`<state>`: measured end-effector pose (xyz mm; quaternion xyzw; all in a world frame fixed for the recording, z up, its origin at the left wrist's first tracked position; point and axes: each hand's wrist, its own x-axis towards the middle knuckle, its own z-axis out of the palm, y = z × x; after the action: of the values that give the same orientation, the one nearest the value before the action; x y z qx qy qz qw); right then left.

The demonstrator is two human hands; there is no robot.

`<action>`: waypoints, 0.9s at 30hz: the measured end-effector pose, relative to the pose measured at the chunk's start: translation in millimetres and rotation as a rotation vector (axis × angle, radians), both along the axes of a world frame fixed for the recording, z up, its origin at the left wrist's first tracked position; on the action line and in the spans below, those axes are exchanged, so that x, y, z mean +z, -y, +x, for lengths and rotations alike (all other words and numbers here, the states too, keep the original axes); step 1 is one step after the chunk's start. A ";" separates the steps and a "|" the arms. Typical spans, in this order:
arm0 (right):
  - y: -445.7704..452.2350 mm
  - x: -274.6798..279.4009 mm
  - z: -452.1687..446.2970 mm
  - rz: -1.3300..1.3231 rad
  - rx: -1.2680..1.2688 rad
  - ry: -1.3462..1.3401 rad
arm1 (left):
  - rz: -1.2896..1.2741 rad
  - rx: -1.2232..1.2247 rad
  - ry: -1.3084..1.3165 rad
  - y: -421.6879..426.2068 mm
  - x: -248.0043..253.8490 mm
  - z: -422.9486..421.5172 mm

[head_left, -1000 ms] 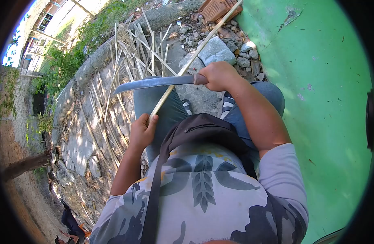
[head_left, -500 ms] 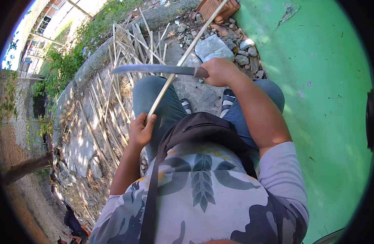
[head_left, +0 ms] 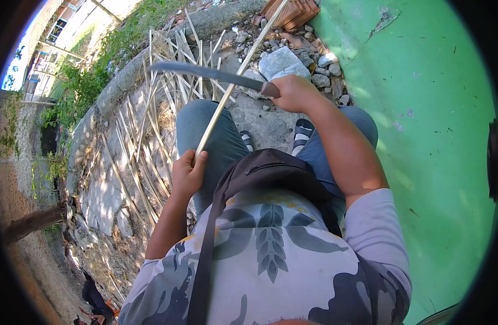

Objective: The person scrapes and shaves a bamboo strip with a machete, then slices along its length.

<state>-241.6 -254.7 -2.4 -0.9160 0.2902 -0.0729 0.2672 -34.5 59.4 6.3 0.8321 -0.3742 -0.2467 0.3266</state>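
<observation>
My left hand is closed around the lower end of a long pale strip, which slants up and to the right past my knee. My right hand grips the brown handle of a machete. Its long, slightly curved blade points left and lies across the strip, above the left knee. Whether the blade touches the strip cannot be made out. Many similar pale strips lie in a loose heap on the stony ground to the left.
A pale stone block and rubble lie beyond my feet, near orange tiles. The green floor spreads on the right. A trunk is at the left. Another person shows at the lower left.
The machete and my right hand have moved up, away from my body, and the blade tip has risen. The strip's far end has shifted left. My left hand has moved only slightly.
</observation>
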 end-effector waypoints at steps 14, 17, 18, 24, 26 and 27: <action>38.7 -9.0 -0.4 0.221 -0.260 -0.017 | -0.002 -0.036 0.099 -1.1 7.0 -3.0; 12.1 9.0 -3.1 0.067 -0.104 -0.141 | 0.019 -0.049 0.082 2.2 8.3 -3.7; 0.8 10.6 -1.0 0.027 -0.030 -0.168 | 0.027 -0.054 0.083 1.5 7.8 -3.5; -9.8 21.4 15.4 -0.079 0.120 -0.221 | 0.007 -0.067 0.115 -2.4 7.3 -2.1; 14.7 3.1 14.0 0.030 0.039 -0.157 | -0.007 -0.055 0.132 -5.2 3.9 -2.2; 25.6 -4.1 14.6 0.060 -0.049 -0.152 | -0.017 -0.055 0.139 -5.2 3.3 -2.2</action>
<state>-227.0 -280.3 -6.5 -0.9031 0.3339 -0.0009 0.2700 -36.7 64.5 9.6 0.8341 -0.4206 -0.1938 0.2998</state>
